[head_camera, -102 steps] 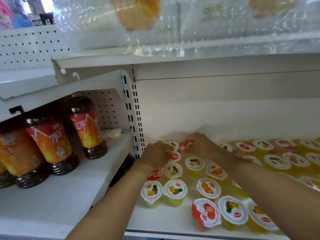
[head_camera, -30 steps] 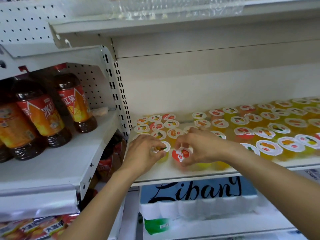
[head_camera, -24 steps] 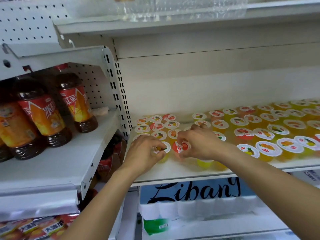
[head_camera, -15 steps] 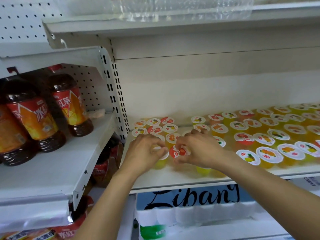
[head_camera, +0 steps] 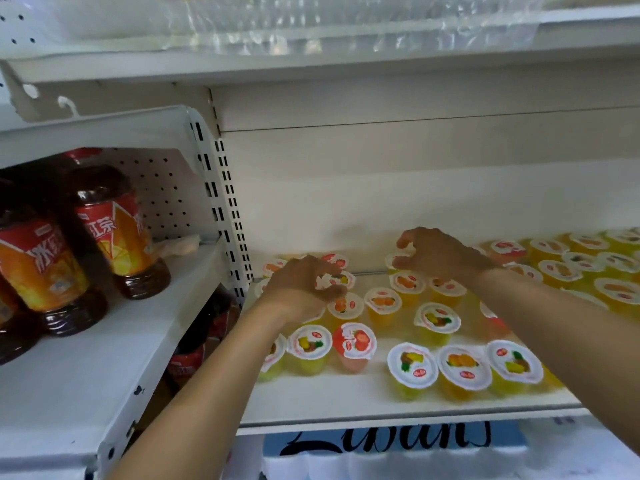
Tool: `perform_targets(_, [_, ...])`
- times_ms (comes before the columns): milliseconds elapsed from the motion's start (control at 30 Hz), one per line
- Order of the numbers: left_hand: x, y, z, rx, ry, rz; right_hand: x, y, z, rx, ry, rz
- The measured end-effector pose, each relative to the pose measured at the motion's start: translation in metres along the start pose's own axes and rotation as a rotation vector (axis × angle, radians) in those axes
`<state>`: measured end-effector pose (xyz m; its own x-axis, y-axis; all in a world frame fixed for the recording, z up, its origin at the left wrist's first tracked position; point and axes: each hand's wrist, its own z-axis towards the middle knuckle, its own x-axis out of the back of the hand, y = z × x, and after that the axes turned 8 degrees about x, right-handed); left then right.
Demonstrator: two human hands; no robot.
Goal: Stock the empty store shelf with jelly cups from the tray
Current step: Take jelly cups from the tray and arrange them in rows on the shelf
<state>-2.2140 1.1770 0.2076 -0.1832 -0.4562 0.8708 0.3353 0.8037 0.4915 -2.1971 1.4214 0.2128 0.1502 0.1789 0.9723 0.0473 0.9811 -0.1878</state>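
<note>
Jelly cups on shelf: stocking well advanced, left end being filled

Jelly cups (head_camera: 437, 319) stand lid-up across the white shelf (head_camera: 398, 403), in loose rows from the slotted upright (head_camera: 227, 216) at the left to the right edge of view. The right half appears densely packed. The left and centre hold looser rows, with bare shelf showing along the front lip and between some cups. The back row near the left corner is occupied.

Left hand (head_camera: 298, 289) hovers over the back-left cluster, fingers curled around the rim of a cup (head_camera: 337, 280) with a white lid; it appears to pinch that cup, though the fingers partly hide the contact. Right hand (head_camera: 438, 254) is over the back row further right, fingers spread and bent above a cup (head_camera: 398, 263); whether it grips that cup cannot be told from this view.

No tray is in frame, so remaining stock is unknown.

Assessment: most of the shelf is filled. Outstanding work looks to be tightening rows and filling the front strip.

Adjacent shelf at left carries tea bottles (head_camera: 114, 230).
</note>
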Motion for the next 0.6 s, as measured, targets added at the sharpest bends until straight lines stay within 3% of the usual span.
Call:
perform_targets(100, [0.004, -0.013, -0.006, 0.012, -0.019, -0.110, 0.008, -0.017, -0.008, 0.182, 0.105, -0.024])
perform_targets(200, [0.007, -0.027, -0.018, 0.015, -0.084, -0.142, 0.022, -0.050, -0.039, 0.347, -0.177, 0.186])
perform_targets(300, [0.005, -0.037, -0.023, -0.039, -0.166, 0.017, 0.020, -0.070, -0.061, 0.418, -0.383, 0.087])
perform_targets(500, [0.002, -0.040, -0.023, -0.115, -0.209, 0.113, 0.000, -0.077, -0.069, 0.482, -0.342, -0.018])
perform_targets(600, [0.007, -0.031, -0.022, -0.058, -0.197, 0.016, 0.009, -0.073, -0.065, 0.409, -0.305, 0.051])
